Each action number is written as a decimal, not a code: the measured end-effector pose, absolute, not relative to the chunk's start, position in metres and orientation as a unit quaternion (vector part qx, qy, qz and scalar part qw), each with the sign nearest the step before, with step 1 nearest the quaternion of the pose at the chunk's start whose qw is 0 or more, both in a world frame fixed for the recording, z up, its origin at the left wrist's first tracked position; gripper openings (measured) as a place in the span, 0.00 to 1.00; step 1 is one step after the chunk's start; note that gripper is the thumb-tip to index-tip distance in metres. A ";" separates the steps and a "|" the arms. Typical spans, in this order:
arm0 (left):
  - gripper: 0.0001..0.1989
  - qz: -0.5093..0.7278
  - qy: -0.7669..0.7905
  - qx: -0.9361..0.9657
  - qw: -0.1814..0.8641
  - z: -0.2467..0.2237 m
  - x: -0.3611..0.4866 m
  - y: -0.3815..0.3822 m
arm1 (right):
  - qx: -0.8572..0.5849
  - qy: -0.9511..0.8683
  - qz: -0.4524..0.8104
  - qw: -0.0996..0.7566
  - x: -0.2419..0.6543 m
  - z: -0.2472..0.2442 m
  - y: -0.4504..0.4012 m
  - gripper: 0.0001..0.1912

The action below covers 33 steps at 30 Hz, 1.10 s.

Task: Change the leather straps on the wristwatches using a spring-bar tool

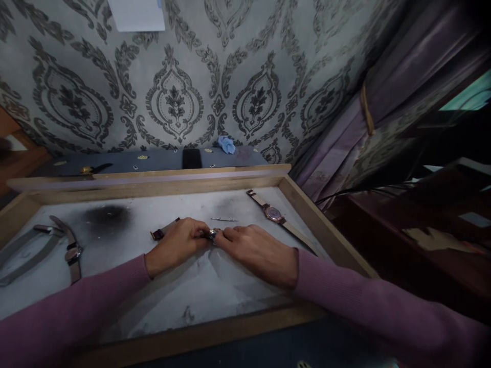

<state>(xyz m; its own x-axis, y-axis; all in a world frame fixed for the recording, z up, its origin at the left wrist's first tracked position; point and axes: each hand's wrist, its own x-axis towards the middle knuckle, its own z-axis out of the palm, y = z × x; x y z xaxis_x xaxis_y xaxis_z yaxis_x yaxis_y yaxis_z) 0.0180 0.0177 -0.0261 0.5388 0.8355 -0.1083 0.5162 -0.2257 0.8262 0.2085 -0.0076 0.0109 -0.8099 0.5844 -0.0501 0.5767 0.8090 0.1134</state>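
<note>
Over the middle of a shallow wooden tray (pixel 326 225), both my hands meet at a small watch (pixel 212 235), whose shiny metal part shows between the fingertips. My left hand (pixel 179 244) pinches it from the left, and my right hand (pixel 259 253) grips it from the right; fingers cover most of it. A dark strap with a gold-toned buckle (pixel 157 234) sticks out behind my left hand; where it joins is hidden. Just beyond the fingers lies a thin metal tool (pixel 224 220). A round-faced watch (pixel 273 213) with its strap laid out straight is at the right.
Another watch (pixel 72 253) and a loop of grey strap (pixel 28 250) lie at the tray's left. Behind the tray are a black flat object (pixel 192 158), a crumpled blue cloth (pixel 226 144) and a dark strap-like item (pixel 94 168). A purple curtain (pixel 345 122) hangs at right.
</note>
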 end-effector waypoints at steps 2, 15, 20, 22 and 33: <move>0.09 0.184 0.457 0.753 0.436 -0.024 0.019 0.016 | 0.305 0.950 0.054 0.038 0.209 0.010 -0.008 0.07; 0.09 0.209 0.471 0.770 0.377 -0.020 0.023 0.007 | 0.289 0.944 0.156 -0.017 0.218 -0.004 -0.019 0.11; 0.10 0.214 0.465 0.782 0.354 -0.024 0.024 0.005 | 0.292 0.942 0.165 -0.027 0.220 -0.010 -0.022 0.12; 0.10 0.218 0.464 0.785 0.349 -0.025 0.024 0.005 | 0.291 0.943 0.160 -0.023 0.220 -0.011 -0.023 0.12; 0.09 0.211 0.459 0.778 0.374 -0.022 0.026 0.005 | 0.310 0.945 0.103 -0.002 0.220 -0.002 -0.023 0.15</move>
<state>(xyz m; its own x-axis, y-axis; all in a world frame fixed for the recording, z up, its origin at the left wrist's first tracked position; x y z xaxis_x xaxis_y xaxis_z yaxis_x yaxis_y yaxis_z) 0.0258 0.0045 -0.0224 0.4897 0.8718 -0.0141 0.5561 -0.2999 0.7751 0.2198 -0.0232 -0.0021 -0.8082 0.5852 0.0667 0.5858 0.7871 0.1931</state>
